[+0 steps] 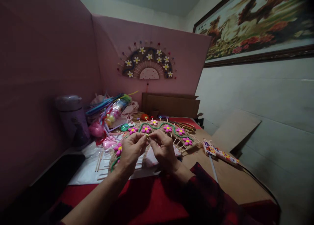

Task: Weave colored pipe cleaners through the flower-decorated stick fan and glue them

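Note:
My left hand point(131, 151) and my right hand point(164, 149) meet at the fingertips, pinching a tiny yellowish piece point(147, 136) between them. Its exact kind is too small to tell. Beneath and behind them lies a semicircular fan point(160, 125) of thin sticks and brown twine. Pink flowers point(167, 128) with yellow centres and a wavy green cord point(175, 130) decorate its band. My hands hide part of the fan's middle, and a pale half-round base point(150, 159) shows between them.
A similar fan point(148, 63) with white flowers hangs on the pink panel. A purple flask point(73, 123) and bagged craft supplies point(114, 112) stand left. Cardboard point(169, 105) leans behind. On the right lies a flower-patterned, corded tool point(220, 153); loose sticks point(98, 161) lie near the left.

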Demonstrator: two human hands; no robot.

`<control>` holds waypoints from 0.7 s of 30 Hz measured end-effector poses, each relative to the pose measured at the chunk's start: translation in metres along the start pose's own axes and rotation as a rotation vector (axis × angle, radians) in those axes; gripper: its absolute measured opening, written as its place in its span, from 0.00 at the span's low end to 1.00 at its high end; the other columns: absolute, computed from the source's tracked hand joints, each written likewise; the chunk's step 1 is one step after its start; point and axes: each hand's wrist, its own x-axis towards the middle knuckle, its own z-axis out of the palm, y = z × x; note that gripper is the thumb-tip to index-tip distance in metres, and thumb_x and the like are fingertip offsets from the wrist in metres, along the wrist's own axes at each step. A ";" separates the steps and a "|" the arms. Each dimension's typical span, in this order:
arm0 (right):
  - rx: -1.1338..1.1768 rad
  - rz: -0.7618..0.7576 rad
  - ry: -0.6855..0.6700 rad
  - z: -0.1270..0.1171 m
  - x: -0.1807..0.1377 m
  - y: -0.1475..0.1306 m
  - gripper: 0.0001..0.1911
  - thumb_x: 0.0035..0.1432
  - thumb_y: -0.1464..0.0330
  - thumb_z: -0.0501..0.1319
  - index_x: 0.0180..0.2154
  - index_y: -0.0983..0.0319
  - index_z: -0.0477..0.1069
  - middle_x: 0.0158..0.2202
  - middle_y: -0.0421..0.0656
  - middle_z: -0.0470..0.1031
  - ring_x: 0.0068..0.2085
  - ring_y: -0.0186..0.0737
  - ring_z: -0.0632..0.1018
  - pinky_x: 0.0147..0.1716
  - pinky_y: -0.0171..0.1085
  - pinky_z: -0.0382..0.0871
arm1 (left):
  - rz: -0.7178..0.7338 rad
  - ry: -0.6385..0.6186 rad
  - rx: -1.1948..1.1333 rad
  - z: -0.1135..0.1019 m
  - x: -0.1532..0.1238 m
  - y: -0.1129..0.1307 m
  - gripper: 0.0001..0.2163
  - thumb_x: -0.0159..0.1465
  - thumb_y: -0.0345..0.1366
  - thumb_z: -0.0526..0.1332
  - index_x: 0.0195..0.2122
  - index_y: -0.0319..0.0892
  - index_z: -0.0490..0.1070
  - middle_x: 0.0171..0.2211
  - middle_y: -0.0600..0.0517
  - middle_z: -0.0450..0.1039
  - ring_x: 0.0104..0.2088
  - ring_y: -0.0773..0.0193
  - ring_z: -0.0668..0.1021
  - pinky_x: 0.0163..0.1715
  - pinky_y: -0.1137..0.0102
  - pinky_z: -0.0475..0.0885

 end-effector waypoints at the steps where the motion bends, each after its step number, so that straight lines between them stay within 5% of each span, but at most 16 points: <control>1: -0.020 -0.005 -0.007 -0.003 0.001 0.001 0.05 0.56 0.74 0.53 0.29 0.61 0.66 0.28 0.40 0.66 0.31 0.35 0.68 0.32 0.34 0.62 | -0.007 -0.017 0.029 0.000 0.000 0.002 0.10 0.50 0.39 0.64 0.26 0.36 0.68 0.17 0.56 0.67 0.14 0.78 0.61 0.13 0.80 0.51; 10: -0.133 -0.153 -0.135 -0.023 0.011 0.009 0.07 0.56 0.74 0.54 0.31 0.60 0.69 0.32 0.43 0.69 0.35 0.38 0.69 0.34 0.36 0.62 | -0.082 -0.130 0.223 -0.005 0.003 0.018 0.10 0.50 0.39 0.64 0.24 0.35 0.68 0.16 0.55 0.66 0.13 0.77 0.62 0.12 0.79 0.52; 16: 0.028 -0.075 -0.080 -0.022 0.009 0.007 0.06 0.54 0.75 0.55 0.31 0.61 0.68 0.27 0.41 0.68 0.30 0.35 0.68 0.29 0.34 0.63 | -0.194 -0.139 0.034 -0.007 0.006 0.013 0.10 0.50 0.37 0.64 0.22 0.36 0.66 0.13 0.58 0.62 0.12 0.79 0.58 0.12 0.80 0.48; 21: 0.104 0.001 -0.013 -0.005 0.000 -0.003 0.03 0.55 0.72 0.56 0.30 0.62 0.68 0.27 0.41 0.66 0.28 0.33 0.68 0.27 0.32 0.62 | -0.129 -0.053 -0.128 -0.002 0.005 0.008 0.09 0.49 0.35 0.65 0.24 0.36 0.66 0.15 0.59 0.63 0.13 0.79 0.59 0.13 0.81 0.50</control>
